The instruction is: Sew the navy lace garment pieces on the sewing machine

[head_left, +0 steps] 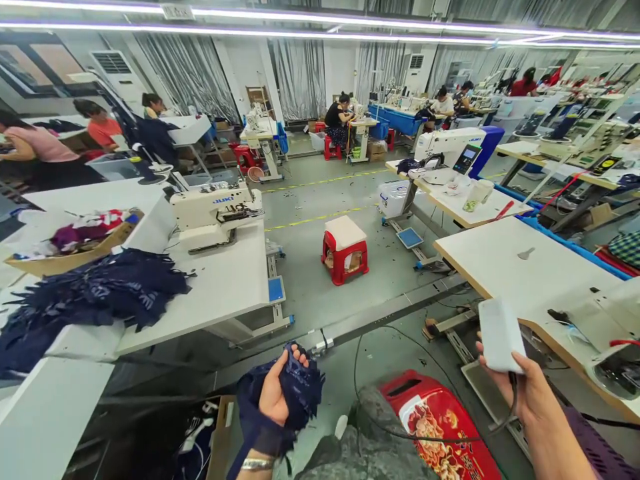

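Note:
My left hand is closed round a bunch of dark navy cloth pieces with frayed-looking edges; part of the cloth hangs over the wrist. On the right, my right hand grips a flat white box-shaped device, with a black cable coming from its lower end. The cable loops across above my lap. A pile of similar navy cloth lies on the white table at the left, apart from my hand.
A JUKI sewing machine stands on the left table, another JUKI machine at the right. A red stool with a pale top stands in the aisle. Near my legs is a red flowered plastic seat. Several people work farther back.

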### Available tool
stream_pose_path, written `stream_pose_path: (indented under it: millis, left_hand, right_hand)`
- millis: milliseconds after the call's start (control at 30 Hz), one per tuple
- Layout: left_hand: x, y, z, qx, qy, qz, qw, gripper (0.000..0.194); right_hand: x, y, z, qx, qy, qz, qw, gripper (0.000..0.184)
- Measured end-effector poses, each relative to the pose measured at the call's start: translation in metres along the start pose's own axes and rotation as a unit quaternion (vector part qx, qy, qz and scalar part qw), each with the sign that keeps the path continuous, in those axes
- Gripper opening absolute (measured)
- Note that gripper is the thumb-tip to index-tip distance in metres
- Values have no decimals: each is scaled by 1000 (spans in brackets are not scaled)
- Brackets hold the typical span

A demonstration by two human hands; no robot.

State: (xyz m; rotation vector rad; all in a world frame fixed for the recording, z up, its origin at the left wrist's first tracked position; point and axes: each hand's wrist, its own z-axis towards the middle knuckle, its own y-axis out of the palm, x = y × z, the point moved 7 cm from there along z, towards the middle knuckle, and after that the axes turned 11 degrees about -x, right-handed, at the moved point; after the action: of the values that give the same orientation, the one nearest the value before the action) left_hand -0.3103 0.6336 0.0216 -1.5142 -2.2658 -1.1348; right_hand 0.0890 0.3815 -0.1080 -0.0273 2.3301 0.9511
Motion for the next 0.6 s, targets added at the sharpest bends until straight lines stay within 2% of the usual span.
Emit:
stream_pose_path:
  millis: [100,167,233,300,400,600]
  left_hand:
    - [8,-4,16,32,-6,-7,999,13]
    - [12,0,31,40,-15,0,999,15]
    - [16,11,53,40,-12,6,999,15]
    - [19,30,81,43,-2,21,999,15]
    - [16,78,130,45,4,44,998,14]
    - [-4,204,220,17,-30,105,994,11]
  right_hand:
    - [-6,31,31,-53,-3,81,995,82]
    - [-12,49,56,-88,-12,124,988,85]
    - [-19,63,85,-106,-16,152,982,86]
    - [-25,74,118,-117,-14,170,978,89]
    - [-36,84,171,-123,-2,196,973,92]
    - [-72,91,262,-145,17,237,961,89]
